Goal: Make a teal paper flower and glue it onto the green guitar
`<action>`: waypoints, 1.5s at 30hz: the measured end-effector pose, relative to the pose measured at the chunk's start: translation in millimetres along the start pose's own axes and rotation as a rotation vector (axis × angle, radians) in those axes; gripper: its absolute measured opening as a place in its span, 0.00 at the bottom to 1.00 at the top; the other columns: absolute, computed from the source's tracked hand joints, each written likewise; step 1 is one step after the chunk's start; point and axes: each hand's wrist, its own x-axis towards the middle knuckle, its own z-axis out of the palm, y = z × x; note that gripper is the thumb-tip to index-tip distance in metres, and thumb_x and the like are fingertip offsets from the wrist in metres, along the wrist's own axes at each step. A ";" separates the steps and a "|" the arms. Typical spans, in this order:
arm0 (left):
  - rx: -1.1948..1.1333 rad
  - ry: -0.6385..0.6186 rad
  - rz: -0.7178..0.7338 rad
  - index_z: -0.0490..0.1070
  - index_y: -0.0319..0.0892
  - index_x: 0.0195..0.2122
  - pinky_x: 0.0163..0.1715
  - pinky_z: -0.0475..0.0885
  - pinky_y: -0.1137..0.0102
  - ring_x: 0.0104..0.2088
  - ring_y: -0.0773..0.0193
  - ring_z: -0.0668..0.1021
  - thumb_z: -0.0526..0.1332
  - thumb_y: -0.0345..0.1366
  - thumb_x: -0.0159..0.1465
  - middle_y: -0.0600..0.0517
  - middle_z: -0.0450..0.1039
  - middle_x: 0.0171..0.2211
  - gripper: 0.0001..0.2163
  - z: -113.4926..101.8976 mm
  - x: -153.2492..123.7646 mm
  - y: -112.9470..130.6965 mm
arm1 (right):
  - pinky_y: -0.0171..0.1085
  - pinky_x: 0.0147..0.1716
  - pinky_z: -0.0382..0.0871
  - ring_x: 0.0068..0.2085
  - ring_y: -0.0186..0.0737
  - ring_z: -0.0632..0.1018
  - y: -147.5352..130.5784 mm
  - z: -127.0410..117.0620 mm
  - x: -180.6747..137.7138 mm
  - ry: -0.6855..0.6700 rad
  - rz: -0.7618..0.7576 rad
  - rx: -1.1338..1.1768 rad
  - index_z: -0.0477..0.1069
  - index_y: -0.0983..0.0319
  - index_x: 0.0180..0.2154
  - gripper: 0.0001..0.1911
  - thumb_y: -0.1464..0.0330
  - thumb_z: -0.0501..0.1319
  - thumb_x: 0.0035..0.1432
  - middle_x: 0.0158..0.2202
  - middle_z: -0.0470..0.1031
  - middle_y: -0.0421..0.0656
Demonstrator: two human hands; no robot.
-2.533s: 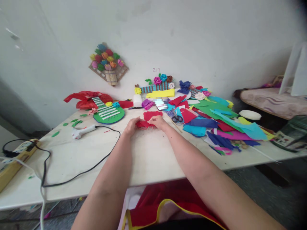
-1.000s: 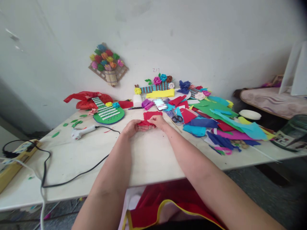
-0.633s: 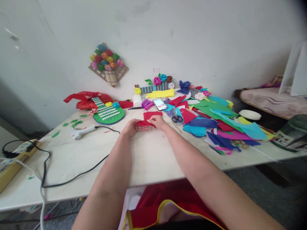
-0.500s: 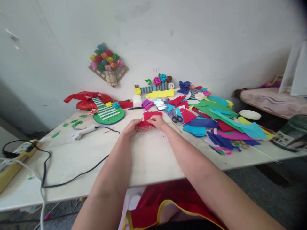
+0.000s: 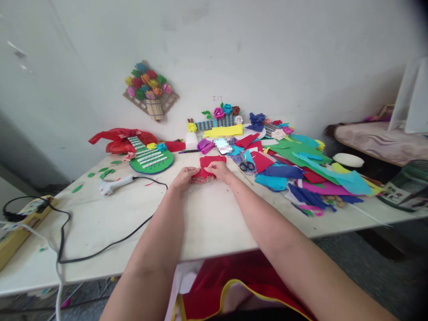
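Observation:
Both my hands meet at the middle of the white table (image 5: 207, 218) around a small piece of red paper (image 5: 202, 174). My left hand (image 5: 183, 178) grips its left end with curled fingers. My right hand (image 5: 219, 170) pinches its right end from above. Just beyond them lies a flat red paper sheet (image 5: 214, 159). How the held paper is folded is hidden by my fingers.
A heap of coloured paper sheets (image 5: 301, 169) and scissors (image 5: 246, 166) fills the right of the table. A white glue gun (image 5: 115, 183) with a black cable (image 5: 100, 245) lies at the left. A green round craft (image 5: 151, 158) and paper flowers (image 5: 220, 120) sit at the back.
My hands have drawn closer together on the red paper, which now looks shorter and more bunched than 2.5 s ago. Nothing else on the table has moved.

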 end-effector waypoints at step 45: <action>0.254 0.066 0.043 0.72 0.36 0.25 0.27 0.70 0.70 0.21 0.66 0.74 0.71 0.45 0.42 0.50 0.74 0.21 0.17 5.8 0.7 5.0 | 0.26 0.11 0.59 0.12 0.26 0.66 -1.4 4.2 -0.9 -0.072 0.029 -0.014 0.67 0.65 0.22 0.14 0.62 0.64 0.49 0.13 0.69 0.36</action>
